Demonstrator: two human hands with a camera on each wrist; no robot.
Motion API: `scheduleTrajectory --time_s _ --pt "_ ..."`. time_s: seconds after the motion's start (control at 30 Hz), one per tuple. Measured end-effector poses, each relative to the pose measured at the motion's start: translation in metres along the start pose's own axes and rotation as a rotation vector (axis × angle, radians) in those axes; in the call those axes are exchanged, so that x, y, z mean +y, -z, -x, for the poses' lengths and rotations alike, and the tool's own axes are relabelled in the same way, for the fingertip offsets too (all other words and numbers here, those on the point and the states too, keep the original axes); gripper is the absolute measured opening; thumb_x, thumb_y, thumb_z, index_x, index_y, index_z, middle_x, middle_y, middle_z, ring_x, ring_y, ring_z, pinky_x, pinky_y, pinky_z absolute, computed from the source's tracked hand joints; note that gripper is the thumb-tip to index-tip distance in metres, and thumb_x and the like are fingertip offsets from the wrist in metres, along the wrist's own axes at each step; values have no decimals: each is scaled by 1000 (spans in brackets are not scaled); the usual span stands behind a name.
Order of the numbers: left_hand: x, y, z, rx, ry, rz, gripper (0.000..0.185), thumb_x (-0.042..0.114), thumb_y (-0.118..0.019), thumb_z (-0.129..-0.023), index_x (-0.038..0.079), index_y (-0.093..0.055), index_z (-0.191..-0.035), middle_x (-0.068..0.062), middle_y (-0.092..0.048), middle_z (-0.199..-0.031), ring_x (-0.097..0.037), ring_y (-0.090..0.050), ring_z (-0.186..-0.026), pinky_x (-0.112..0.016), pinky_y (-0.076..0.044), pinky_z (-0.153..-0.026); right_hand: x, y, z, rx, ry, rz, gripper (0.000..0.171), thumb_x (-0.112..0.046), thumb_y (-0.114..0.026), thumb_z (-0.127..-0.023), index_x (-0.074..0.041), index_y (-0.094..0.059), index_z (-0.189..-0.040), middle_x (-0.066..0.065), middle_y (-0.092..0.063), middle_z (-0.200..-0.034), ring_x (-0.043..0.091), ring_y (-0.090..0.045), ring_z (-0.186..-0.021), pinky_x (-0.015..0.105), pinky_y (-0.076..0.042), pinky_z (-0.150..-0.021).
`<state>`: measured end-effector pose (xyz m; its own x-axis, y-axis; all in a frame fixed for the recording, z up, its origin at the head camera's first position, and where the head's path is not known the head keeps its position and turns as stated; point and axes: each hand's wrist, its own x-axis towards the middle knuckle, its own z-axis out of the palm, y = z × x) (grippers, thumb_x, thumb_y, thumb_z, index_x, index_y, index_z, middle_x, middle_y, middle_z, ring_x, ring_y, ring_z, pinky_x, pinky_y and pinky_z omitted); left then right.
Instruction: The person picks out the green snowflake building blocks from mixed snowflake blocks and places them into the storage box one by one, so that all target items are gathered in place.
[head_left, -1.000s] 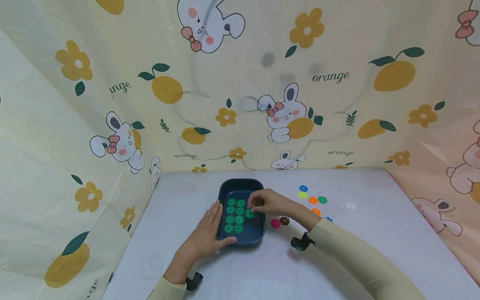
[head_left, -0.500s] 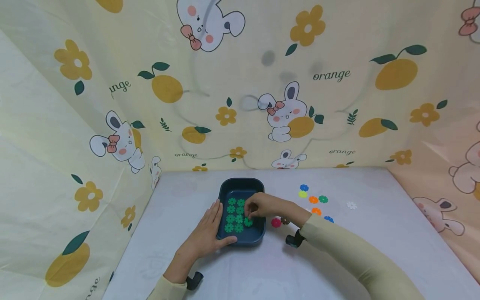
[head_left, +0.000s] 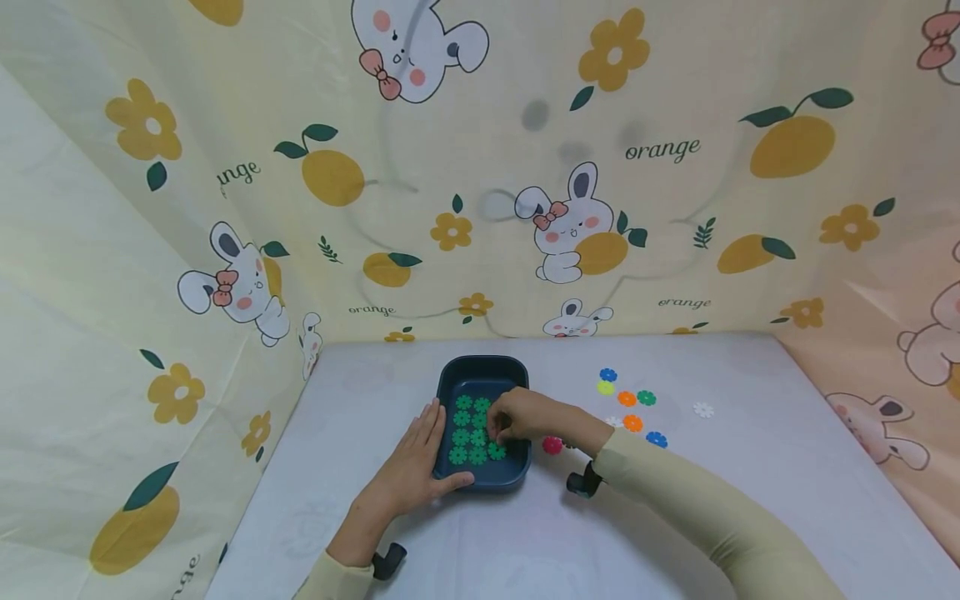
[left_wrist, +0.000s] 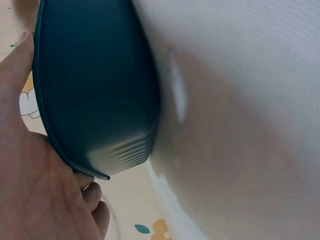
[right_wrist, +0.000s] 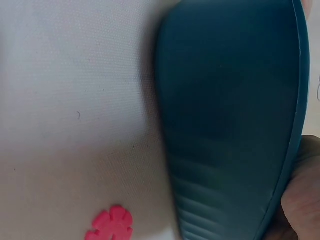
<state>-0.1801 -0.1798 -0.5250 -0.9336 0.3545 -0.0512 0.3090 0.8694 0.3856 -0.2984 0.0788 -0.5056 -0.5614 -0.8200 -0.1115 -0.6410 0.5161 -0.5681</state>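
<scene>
A dark blue tray (head_left: 498,477) stands on the table with several green flower-shaped pieces (head_left: 462,437) lying in rows inside it. My left hand (head_left: 405,473) lies along the tray's left side, fingers straight and thumb at the near rim. In the left wrist view the tray's outer wall (left_wrist: 95,90) fills the space beside the palm. Reaching over the right rim, my right hand (head_left: 525,414) has its fingers curled, with thumb and fingertips pinched at a green flower piece (head_left: 497,451) low in the right column. The right wrist view hides that piece behind the tray wall (right_wrist: 230,100).
Right of the tray lie loose flower pieces: a pink one (head_left: 552,445), a yellow one (head_left: 605,387), a green one (head_left: 647,397), a white one (head_left: 703,410), and several orange and blue ones. A patterned curtain (head_left: 450,167) rises behind the white table (head_left: 525,550).
My right hand has moved toward me inside the tray, bringing the green flower piece from the middle of the right column down to the bottom row. The left hand has stayed put.
</scene>
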Motion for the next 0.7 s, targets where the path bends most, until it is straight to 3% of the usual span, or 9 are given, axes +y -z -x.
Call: scheduleTrajectory --time_s 0.7 --pt "2 0 1 -4 10 3 122 80 -62 -93 7 -6 -173 -8 2 -182 -24 0 -167 -48 -12 -135 3 -2 1 -4 20 -10 6 -13 -84 -95 -17 -82 -92 -12 -76 -88 0 -67 -79 19 -59 -79"
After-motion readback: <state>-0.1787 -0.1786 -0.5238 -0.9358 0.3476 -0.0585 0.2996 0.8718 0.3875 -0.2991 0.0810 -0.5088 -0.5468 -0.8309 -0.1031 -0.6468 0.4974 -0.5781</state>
